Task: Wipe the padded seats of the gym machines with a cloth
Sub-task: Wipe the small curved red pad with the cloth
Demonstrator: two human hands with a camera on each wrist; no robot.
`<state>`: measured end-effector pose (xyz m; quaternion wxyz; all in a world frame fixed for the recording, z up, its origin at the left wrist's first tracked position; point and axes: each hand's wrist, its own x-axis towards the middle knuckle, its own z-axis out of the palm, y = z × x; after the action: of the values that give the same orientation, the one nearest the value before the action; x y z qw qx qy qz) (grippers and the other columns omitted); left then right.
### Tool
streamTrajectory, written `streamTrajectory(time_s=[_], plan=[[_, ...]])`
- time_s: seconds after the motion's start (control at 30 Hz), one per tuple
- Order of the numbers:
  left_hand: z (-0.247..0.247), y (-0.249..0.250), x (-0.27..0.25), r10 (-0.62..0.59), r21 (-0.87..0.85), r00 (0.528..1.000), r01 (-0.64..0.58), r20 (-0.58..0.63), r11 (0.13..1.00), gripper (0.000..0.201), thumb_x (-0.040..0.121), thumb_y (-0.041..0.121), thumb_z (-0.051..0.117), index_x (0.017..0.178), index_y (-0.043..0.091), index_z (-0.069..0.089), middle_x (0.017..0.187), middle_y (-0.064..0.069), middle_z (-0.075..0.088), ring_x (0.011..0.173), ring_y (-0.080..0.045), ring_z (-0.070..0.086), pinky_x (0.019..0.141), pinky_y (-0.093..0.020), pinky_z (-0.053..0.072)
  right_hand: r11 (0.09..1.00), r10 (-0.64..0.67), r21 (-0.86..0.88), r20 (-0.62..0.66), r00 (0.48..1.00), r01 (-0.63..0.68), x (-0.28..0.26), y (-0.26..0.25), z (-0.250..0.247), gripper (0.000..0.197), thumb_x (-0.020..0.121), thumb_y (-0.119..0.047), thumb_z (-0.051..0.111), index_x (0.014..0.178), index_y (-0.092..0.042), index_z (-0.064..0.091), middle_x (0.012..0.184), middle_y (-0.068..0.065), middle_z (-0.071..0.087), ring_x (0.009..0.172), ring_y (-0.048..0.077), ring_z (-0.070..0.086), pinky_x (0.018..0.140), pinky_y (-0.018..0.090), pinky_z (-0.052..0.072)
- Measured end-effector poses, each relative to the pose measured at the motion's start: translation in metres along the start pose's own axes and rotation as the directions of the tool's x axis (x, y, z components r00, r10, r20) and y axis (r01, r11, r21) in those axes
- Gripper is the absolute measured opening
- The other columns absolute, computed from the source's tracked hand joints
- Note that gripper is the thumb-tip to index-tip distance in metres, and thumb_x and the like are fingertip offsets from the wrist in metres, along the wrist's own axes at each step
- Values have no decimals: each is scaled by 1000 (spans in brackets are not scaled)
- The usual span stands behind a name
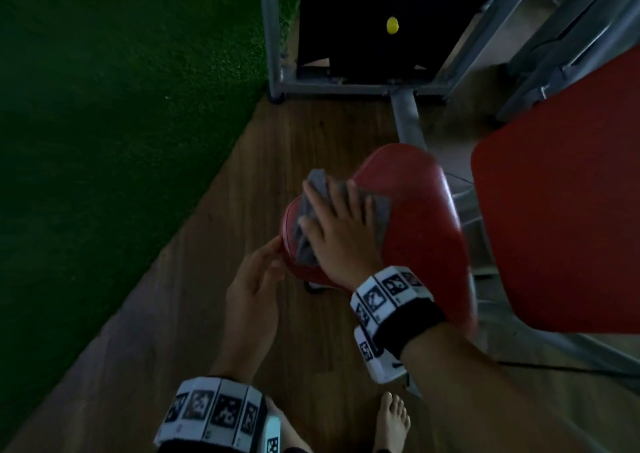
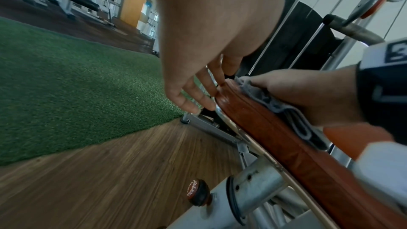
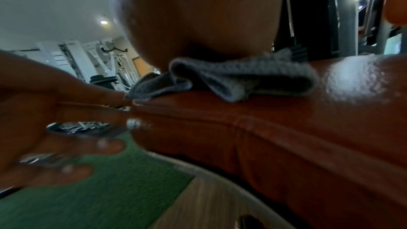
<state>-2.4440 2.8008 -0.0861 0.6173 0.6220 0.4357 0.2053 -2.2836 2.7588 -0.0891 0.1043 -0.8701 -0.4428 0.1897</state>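
Note:
A red padded seat [image 1: 412, 210] of a gym machine sits in the middle of the head view. A folded grey cloth [image 1: 311, 193] lies on its left part. My right hand [image 1: 332, 220] lies flat on the cloth with spread fingers and presses it onto the pad. In the right wrist view the cloth [image 3: 237, 79] bunches under the palm on the shiny seat [image 3: 308, 119]. My left hand [image 1: 256, 272] is beside the seat's left rim, its straight fingertips [image 2: 207, 104] touching the edge of the seat [image 2: 275, 138]. The cloth [image 2: 275, 104] shows folded there under the right hand.
A second red pad [image 1: 561, 217] stands close on the right. The grey steel frame [image 1: 346, 87] and black weight stack [image 1: 363, 20] are ahead. Green turf [image 1: 104, 123] borders the wooden floor [image 1: 242, 182] at left. A round adjustment knob [image 2: 197, 191] sticks out below the seat. My bare foot [image 1: 391, 418] is below.

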Motion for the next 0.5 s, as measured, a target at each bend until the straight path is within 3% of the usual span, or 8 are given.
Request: streamTrajectory(time_s=[0.13, 0.23, 0.33, 0.4, 0.5], plan=[[-7, 0, -1, 2, 33, 998, -4, 62, 999, 32, 100, 12, 50, 126, 26, 60, 121, 11, 64, 112, -6, 61, 96, -42, 51, 981, -139, -144, -41, 989, 131, -51, 25, 5, 58, 100, -51, 23, 153, -37, 3, 163, -2, 2, 150, 25, -1, 120, 50, 6], [-8, 0, -1, -13, 54, 997, 10, 74, 999, 34, 98, 13, 53, 126, 32, 60, 123, 12, 63, 115, -9, 60, 98, -47, 48, 993, 61, -100, -91, 994, -70, -103, 73, 8, 57, 100, -53, 23, 153, -38, 8, 162, -4, 8, 150, 19, 3, 119, 47, 12], [-6, 2, -2, -50, 17, 997, 49, 60, 999, 34, 98, 14, 53, 125, 33, 60, 122, 12, 64, 114, -10, 60, 99, -49, 48, 946, 323, 23, -115, 939, -323, -132, 112, 8, 59, 97, -59, 13, 153, -40, 5, 162, -6, 7, 149, 16, 2, 120, 44, 8], [-4, 3, -3, -33, 30, 998, 32, 55, 999, 34, 98, 14, 54, 126, 33, 60, 122, 13, 63, 114, -8, 60, 99, -48, 48, 907, 420, 83, -128, 898, -413, -127, 120, 7, 62, 95, -60, 9, 153, -39, 2, 163, -4, 4, 149, 18, 1, 120, 44, 7], [-1, 0, -5, -11, 65, 999, 9, 39, 998, 34, 99, 18, 51, 128, 35, 57, 123, 13, 63, 114, -8, 59, 98, -42, 49, 838, 545, 52, -134, 828, -543, -93, 106, 5, 61, 98, -56, 13, 153, -35, -1, 163, 4, 3, 148, 27, 2, 118, 51, 8]])
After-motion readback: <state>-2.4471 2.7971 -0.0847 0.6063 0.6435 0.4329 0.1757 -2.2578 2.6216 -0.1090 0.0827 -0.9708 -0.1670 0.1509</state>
